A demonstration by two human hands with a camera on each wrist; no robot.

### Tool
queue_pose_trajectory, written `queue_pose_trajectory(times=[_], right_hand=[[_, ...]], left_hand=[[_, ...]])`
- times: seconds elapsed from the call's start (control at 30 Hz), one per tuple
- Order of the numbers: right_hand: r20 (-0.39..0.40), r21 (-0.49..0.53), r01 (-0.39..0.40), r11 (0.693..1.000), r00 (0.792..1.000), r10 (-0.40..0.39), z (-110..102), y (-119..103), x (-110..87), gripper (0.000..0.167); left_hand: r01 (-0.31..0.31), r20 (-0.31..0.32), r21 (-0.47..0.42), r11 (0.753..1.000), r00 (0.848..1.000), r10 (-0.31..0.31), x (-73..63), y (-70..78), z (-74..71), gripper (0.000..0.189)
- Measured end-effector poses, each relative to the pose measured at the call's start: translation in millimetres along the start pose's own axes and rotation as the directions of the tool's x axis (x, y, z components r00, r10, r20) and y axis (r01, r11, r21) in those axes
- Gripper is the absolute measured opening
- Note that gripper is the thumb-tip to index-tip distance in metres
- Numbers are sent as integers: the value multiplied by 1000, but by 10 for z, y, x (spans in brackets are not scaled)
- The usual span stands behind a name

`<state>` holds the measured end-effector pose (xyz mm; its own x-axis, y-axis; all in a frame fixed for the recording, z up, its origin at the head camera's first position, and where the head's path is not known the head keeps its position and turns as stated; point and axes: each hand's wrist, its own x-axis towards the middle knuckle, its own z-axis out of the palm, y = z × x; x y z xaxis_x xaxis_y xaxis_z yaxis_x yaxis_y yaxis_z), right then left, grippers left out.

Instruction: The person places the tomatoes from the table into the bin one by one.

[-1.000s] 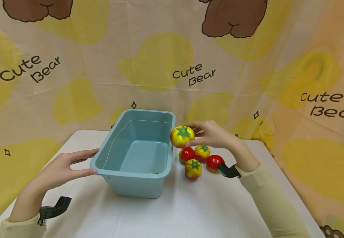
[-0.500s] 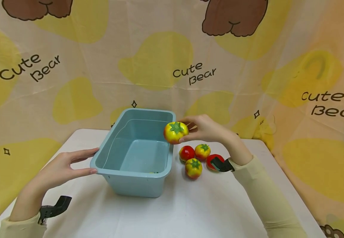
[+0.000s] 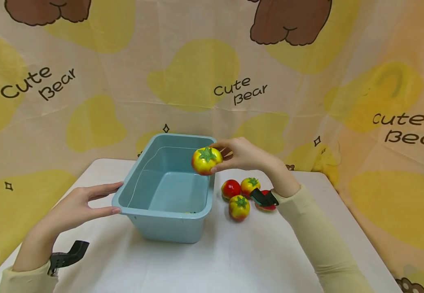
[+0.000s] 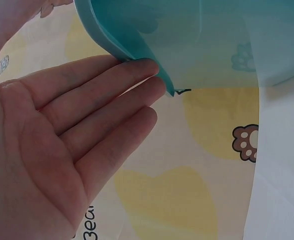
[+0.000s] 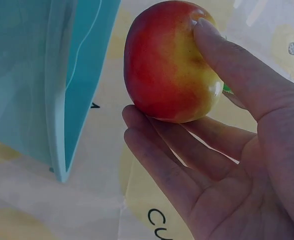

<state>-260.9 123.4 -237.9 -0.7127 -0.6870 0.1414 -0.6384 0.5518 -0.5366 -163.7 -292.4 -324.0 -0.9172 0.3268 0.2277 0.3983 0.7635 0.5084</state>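
My right hand holds a yellow-and-red tomato with a green star-shaped calyx, over the right rim of the blue plastic bin. In the right wrist view, the thumb presses one side of the tomato and the fingers support it from the other. My left hand rests at the bin's left front corner, thumb tip and fingertips at the rim. Its fingers lie nearly straight along the rim in the left wrist view. Inside the bin, a bit of something green and yellow peeks above the front wall, mostly hidden.
Right of the bin, a red tomato and two yellow-red tomatoes lie close together on the white table. Another red one is partly hidden behind the right wrist strap. A printed cloth hangs behind.
My right hand has carried the tomato left and slightly up, from beside the bin to over its right rim. My left hand has stayed at the bin's corner.
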Motion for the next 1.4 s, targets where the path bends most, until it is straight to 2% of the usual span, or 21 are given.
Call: queue_pose_trajectory(times=[0.77, 1.0, 1.4], right_hand=[[10, -50, 42, 998, 999, -41, 55, -135, 295, 58], [15, -40, 73, 997, 997, -72, 89, -132, 384, 57], [26, -15, 69, 998, 997, -68, 121, -124, 497, 59]], left_hand=[[9, 1, -7, 1000, 1000, -9, -9, -9, -5, 61], [14, 0, 3, 1000, 1000, -14, -15, -13, -5, 62], [-6, -13, -4, 1000, 1000, 6, -3, -35, 19, 61]])
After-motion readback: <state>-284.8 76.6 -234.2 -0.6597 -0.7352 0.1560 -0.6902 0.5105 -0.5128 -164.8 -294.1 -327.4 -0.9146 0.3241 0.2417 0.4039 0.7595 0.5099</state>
